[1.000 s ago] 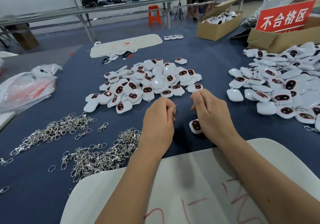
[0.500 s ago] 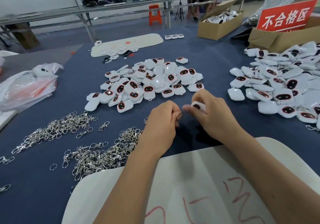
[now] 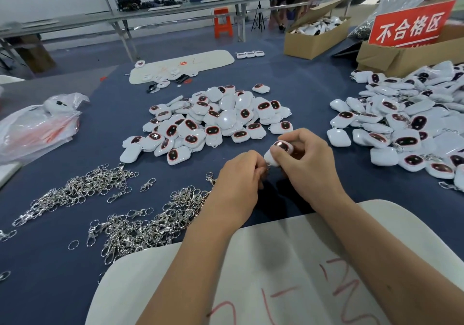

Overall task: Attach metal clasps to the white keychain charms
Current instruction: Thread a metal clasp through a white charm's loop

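Observation:
My right hand grips a white keychain charm with a dark red-rimmed oval face, lifted above the blue table. My left hand is curled beside it and pinches a small metal clasp against the charm's lower end; the clasp is mostly hidden by my fingers. A heap of white charms lies just beyond my hands. Loose metal clasps are piled to the left of my left wrist.
A second heap of charms lies on the right, some with rings attached. More clasps spread at far left. A white board with red marks lies under my forearms. Plastic bag left; cardboard boxes and a red sign behind.
My right hand picked the charm up from the table and raised it, turning its dark face up. My left hand moved slightly right, bringing the clasp to the charm.

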